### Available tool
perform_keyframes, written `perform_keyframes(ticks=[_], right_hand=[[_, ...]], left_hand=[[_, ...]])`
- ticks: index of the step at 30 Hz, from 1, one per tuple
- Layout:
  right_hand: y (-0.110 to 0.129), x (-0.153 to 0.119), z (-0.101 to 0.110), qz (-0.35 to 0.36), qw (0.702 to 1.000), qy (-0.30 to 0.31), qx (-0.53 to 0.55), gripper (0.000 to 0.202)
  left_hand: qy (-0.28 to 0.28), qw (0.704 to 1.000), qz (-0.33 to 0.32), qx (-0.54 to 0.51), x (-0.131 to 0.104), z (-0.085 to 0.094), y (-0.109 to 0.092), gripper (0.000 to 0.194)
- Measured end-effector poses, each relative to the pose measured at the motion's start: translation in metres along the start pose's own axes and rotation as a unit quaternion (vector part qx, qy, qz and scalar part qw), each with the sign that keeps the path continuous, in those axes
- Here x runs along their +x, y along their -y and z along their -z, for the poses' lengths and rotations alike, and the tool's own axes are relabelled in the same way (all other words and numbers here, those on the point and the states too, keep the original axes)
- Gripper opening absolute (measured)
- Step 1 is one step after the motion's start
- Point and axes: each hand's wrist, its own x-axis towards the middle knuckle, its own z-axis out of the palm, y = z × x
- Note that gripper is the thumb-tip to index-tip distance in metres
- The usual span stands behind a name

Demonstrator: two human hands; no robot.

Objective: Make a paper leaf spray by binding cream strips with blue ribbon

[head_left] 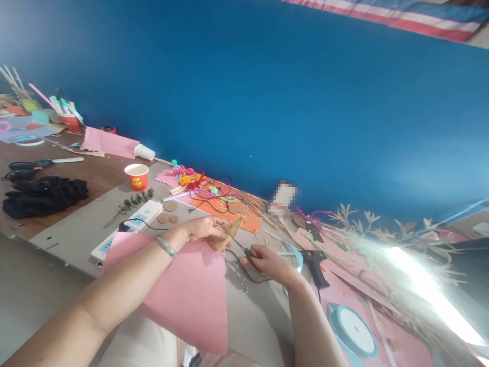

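Observation:
My left hand (206, 230) pinches a tan, dried leaf-like piece (231, 234) above the upper right part of a pink sheet (187, 290). A pair of dark scissors (241, 246) is in my right hand (263, 260), its fingers wrapped round the handles. The blades point up and left and meet the tan piece; how far they are open cannot be made out. The pink sheet hangs over the table's front edge, below my left forearm.
A white power strip (132, 229), a red paper cup (137, 177) and round wooden discs (170, 206) lie left of my hands. A black glue gun (316, 267) and a blue-white tape roll (353, 330) are at the right. Dried stems (367, 229) line the wall side.

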Motion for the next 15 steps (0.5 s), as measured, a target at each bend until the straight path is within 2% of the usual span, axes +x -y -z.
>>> perform_keyframes(ticks=[7,11,15], right_hand=[[-0.0041,0.0027,-0.0015,0.009,1.0,-0.005,0.021,0.048],[-0.0049,0.0044,-0.0034,-0.009,1.0,-0.013,0.009,0.047],[-0.0065,0.0047,-0.0013,-0.028,0.999,-0.029,-0.01,0.047]], left_hand=[[-0.014,1.0,0.01,-0.024,-0.0006,-0.0039,0.0008,0.04],[-0.023,0.999,0.005,-0.033,0.0005,-0.004,0.0009,0.037],[-0.086,0.995,-0.017,-0.044,0.0054,0.0008,0.0013,0.037]])
